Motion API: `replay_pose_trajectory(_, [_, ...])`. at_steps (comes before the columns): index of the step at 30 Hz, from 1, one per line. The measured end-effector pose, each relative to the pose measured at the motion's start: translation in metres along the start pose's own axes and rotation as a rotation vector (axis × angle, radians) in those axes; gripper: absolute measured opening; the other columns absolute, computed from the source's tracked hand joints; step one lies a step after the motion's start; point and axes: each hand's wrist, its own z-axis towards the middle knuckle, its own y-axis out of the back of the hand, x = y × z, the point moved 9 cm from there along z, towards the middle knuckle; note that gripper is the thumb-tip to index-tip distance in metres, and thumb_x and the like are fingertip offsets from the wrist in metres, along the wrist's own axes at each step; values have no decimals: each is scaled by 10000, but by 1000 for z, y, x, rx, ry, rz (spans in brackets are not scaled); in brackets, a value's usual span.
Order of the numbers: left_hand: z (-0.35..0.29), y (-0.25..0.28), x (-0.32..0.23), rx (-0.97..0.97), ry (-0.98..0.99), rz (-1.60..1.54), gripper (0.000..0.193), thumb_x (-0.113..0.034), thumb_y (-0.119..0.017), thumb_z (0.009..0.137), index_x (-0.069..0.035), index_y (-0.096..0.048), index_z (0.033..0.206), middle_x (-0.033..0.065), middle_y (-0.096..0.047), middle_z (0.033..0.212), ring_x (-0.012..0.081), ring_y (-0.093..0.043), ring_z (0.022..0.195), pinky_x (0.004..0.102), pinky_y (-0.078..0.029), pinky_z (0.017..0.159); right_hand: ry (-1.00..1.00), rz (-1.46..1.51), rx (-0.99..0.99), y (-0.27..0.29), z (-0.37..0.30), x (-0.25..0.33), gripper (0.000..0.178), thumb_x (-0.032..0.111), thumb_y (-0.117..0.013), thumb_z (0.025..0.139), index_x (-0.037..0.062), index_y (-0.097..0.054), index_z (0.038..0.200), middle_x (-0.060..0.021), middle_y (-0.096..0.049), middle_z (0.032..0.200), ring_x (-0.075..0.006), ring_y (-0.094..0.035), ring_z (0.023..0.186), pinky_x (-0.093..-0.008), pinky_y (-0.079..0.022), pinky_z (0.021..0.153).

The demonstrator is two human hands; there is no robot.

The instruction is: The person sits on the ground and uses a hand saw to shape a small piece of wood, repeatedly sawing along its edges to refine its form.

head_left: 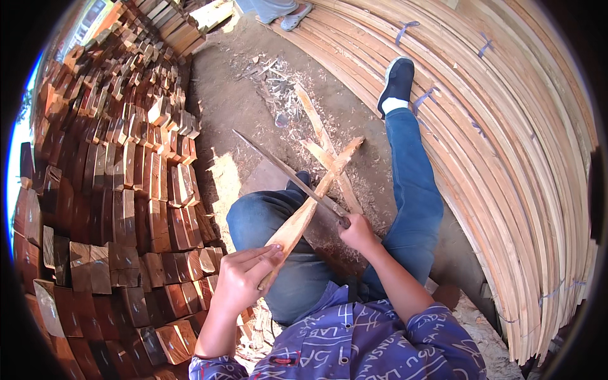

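Note:
My left hand (244,275) grips the near, broad end of a roughly shaped piece of wood (297,221), which narrows and slants away to the upper right. Its far part rests in a stand of crossed wooden sticks (310,114) on the ground. My right hand (358,233) is closed around the dark handle of a long machete (285,166). The thin blade points to the upper left and crosses the wood near its middle; whether it touches the wood, I cannot tell.
Stacked wooden blocks (126,215) rise along the left. Bundled long strips of wood (500,158), tied with bluish bands, curve along the right. Shavings (278,88) litter the dirt floor. My legs extend on both sides of the stand. Another person's sandalled foot (296,17) shows at the top.

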Motion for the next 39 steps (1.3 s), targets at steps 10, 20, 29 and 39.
replay_pose_trajectory(10, [18,1,-7,-25,-2,20,182,-1,-797,704,-34,-689,847,105,-749,892,238,-746,866,346,-617,693,58,3,-41,11,5,24,207,189,-713,791,-10,-694,844,-219,-636,698,-404,-636,675,-456,-492,621])
replay_pose_trajectory(20, [17,0,0,-41,75,-10,183,8,-810,696,-17,-690,832,124,-746,866,252,-748,864,329,-616,684,69,12,3,17,2,37,239,217,-703,779,11,-710,901,-220,-683,794,-421,-665,790,-484,-530,726])
replay_pose_trajectory(29, [27,-1,-8,-16,89,-44,231,23,-809,681,-11,-668,860,166,-747,935,304,-744,888,337,-603,720,-277,31,61,9,41,-53,249,253,-708,805,14,-706,872,-228,-689,823,-419,-667,820,-472,-528,731])
replay_pose_trajectory(39, [28,2,-6,-30,171,-24,204,24,-813,678,-2,-646,791,175,-747,905,290,-750,868,321,-598,726,1,176,59,13,8,32,207,204,-697,817,-3,-686,834,-243,-663,775,-453,-646,789,-497,-508,711])
